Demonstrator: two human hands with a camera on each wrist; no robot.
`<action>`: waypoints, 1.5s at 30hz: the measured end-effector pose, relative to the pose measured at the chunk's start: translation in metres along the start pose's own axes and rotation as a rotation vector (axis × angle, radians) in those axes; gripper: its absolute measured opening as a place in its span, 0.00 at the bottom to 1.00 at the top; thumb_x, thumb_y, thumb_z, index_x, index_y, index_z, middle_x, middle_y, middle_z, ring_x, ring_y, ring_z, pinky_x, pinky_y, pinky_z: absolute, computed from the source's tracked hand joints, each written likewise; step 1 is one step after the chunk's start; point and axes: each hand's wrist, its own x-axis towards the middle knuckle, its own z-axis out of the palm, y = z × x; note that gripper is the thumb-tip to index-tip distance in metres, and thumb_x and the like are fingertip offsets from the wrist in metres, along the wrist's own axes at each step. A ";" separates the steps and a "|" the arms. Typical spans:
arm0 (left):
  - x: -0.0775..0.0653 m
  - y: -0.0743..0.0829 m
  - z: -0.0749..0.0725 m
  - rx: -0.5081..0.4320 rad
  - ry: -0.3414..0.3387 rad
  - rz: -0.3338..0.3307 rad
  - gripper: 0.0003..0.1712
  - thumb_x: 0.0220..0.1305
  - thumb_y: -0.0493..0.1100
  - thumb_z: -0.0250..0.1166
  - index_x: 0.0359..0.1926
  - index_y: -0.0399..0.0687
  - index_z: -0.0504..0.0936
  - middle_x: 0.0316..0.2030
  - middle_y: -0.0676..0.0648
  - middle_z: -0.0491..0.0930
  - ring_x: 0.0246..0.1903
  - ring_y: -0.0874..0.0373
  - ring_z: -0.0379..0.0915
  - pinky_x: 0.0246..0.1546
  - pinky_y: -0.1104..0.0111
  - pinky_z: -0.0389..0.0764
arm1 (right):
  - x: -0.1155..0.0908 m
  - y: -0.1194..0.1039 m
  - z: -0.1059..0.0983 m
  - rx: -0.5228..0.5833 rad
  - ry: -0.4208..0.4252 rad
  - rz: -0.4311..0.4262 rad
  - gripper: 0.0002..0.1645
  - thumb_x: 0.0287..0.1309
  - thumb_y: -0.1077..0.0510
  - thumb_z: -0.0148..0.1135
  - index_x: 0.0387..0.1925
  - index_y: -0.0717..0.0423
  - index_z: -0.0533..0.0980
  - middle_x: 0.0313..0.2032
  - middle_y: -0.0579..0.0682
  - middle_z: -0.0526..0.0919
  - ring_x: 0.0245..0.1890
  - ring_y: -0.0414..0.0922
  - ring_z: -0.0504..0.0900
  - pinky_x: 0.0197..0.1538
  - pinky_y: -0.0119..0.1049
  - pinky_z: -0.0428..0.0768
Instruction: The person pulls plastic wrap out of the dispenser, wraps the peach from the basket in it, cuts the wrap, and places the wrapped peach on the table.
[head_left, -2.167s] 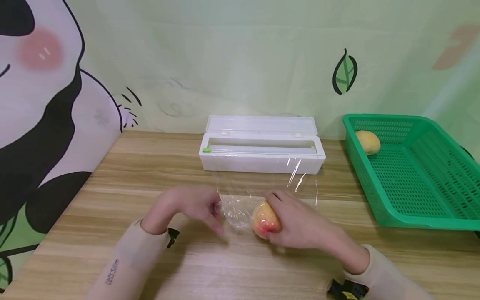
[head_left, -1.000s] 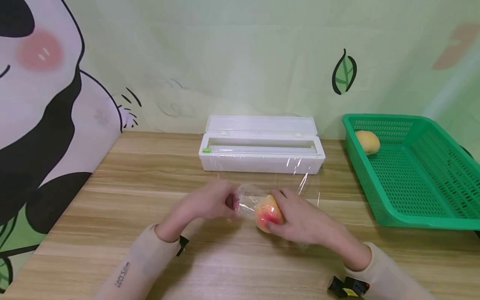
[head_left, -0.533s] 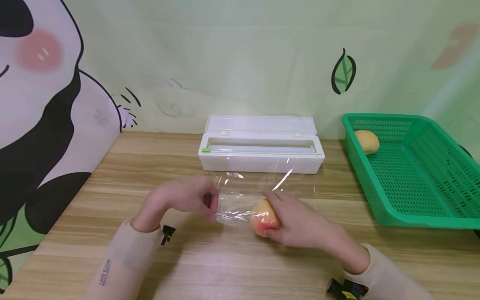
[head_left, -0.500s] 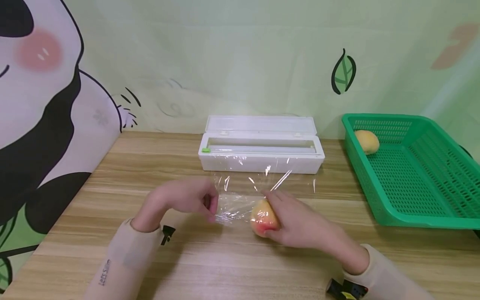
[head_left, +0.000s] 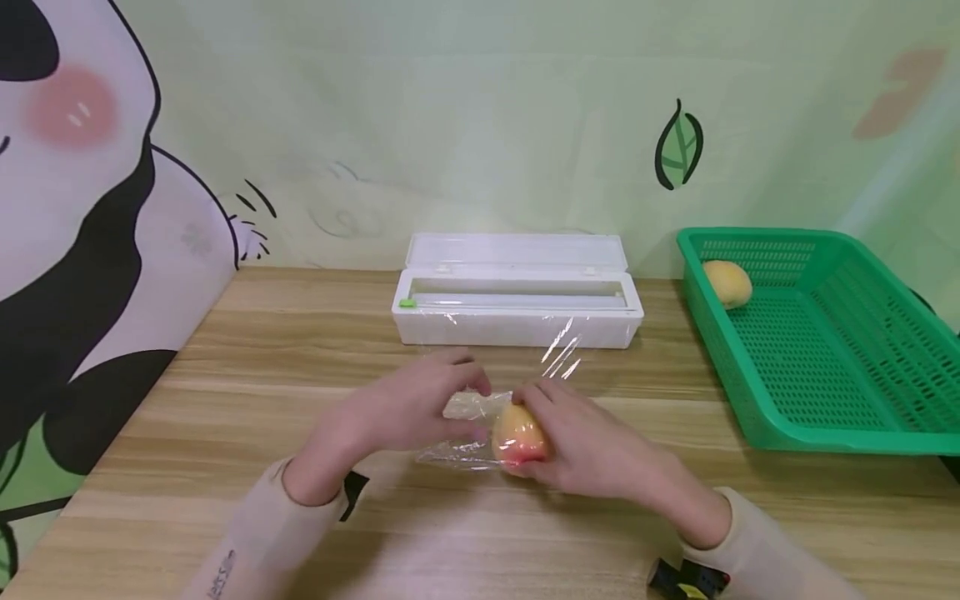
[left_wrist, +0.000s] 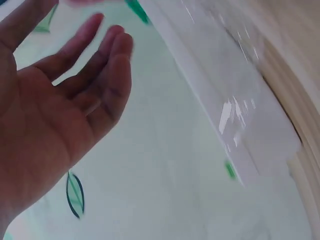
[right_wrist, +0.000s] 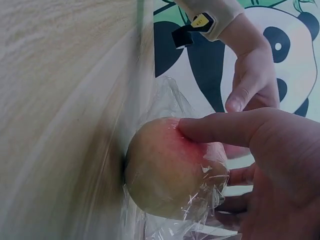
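Note:
On the wooden table, my right hand (head_left: 581,433) grips a yellow-and-red peach (head_left: 519,437) by its right side. Clear cling film (head_left: 457,454) covers the peach and spreads out to its left. In the right wrist view the thumb presses on top of the peach (right_wrist: 165,170), and the film crinkles under the fingers. Just left of the peach, my left hand (head_left: 408,408) stands with thumb and fingers apart over the loose film. The left wrist view shows this hand (left_wrist: 65,95) with loosely bent fingers and nothing in its palm.
Behind the hands sits a white cling film dispenser (head_left: 517,329), lid up, with a green slider (head_left: 407,303); film stretches from it toward the peach. At the right stands a green basket (head_left: 750,400) holding another yellow peach (head_left: 727,283). A panda-printed cloth hangs behind.
My left hand pinched the film's left part and drew it left; now it has let go and moved right, close to the peach. The right hand keeps its grip on the peach.

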 end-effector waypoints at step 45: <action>0.047 -0.019 0.033 0.090 0.127 -0.042 0.23 0.70 0.54 0.68 0.55 0.41 0.78 0.47 0.44 0.77 0.43 0.54 0.72 0.45 0.62 0.78 | 0.025 0.045 -0.003 0.010 0.072 0.024 0.45 0.47 0.53 0.84 0.63 0.63 0.71 0.56 0.56 0.79 0.57 0.53 0.78 0.60 0.52 0.78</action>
